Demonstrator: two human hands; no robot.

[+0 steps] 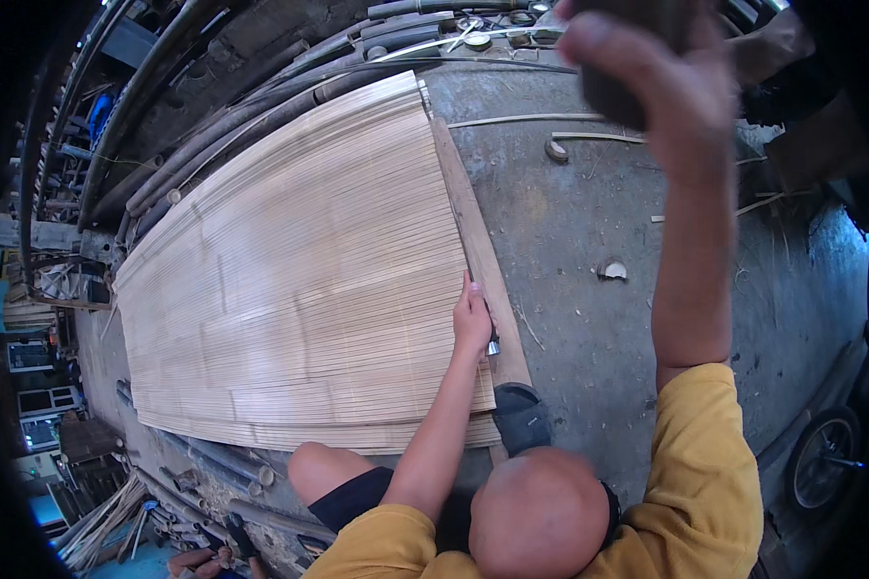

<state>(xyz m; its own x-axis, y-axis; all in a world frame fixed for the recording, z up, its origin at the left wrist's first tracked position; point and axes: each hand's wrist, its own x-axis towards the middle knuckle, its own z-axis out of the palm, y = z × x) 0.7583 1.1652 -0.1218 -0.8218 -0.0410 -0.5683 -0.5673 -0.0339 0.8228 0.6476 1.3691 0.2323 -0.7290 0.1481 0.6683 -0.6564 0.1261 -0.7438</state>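
A wide panel of thin pale bamboo slats [299, 270], laid side by side, covers the floor in front of me. Along its right edge runs a flat wooden board [488, 256]. My left hand [471, 318] is closed around a slim chisel-like tool [493, 345] at that edge; its dark handle and shiny metal end show below the fingers, while most of the rest is hidden. High at the upper right, my right hand [686, 106] grips a dark block [613, 96], blurred by motion and well apart from the panel.
Long bamboo poles [232, 135] lie beyond the panel's far side. Thin strips [521, 119] and a pale scrap piece [612, 270] are scattered on the concrete floor [589, 338]. A wheel [826, 458] stands at the far right. Another person [203, 562] sits at the lower left.
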